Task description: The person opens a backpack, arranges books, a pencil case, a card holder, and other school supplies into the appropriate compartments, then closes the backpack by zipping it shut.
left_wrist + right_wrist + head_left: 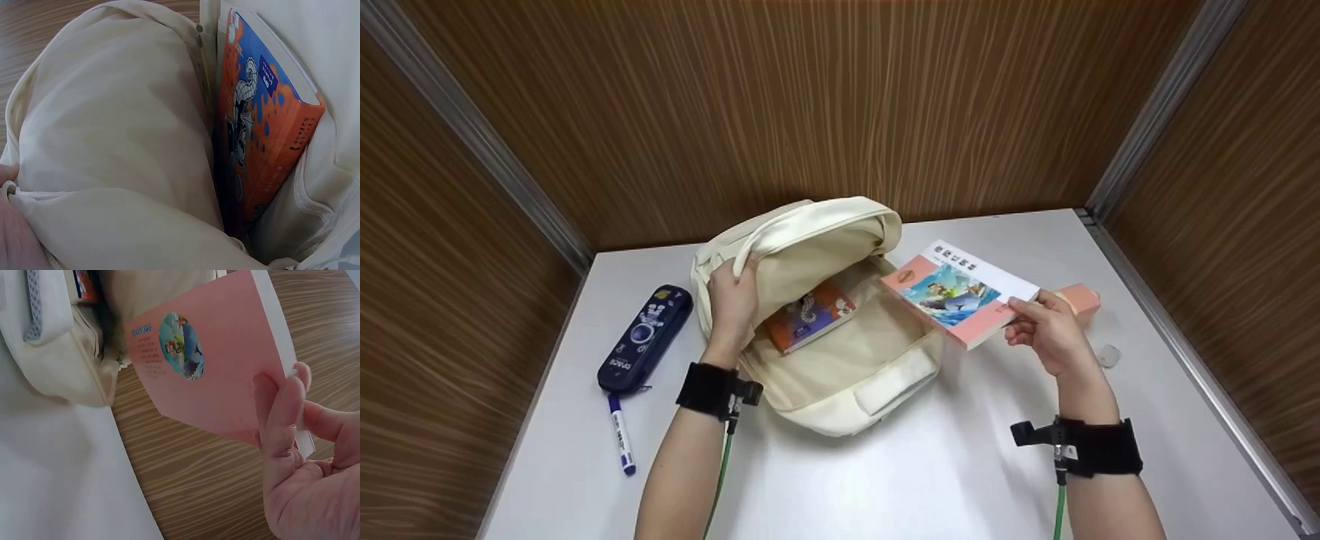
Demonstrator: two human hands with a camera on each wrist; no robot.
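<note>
A cream backpack [840, 397] lies unzipped on the table, and my left hand [733, 300] grips the edge of its raised flap. Inside it rests an orange and purple book [810, 315]; the left wrist view shows this orange book [253, 112] leaning against the bag's inner wall. To the right of the opening, my right hand [1054, 334] pinches a pink and white book [952, 292] by one corner, its far end over the bag's right rim. The pink back cover [214, 354] of that book faces the right wrist camera, with thumb and fingers on opposite sides.
Left of the bag lies a dark blue pencil case [645, 337], with a blue and white marker [621, 435] below it. A peach-coloured object [1081, 300], partly hidden, stands behind my right hand near a small pale eraser-like piece [1108, 355]. Wood-grain panels [840, 105] enclose the white table.
</note>
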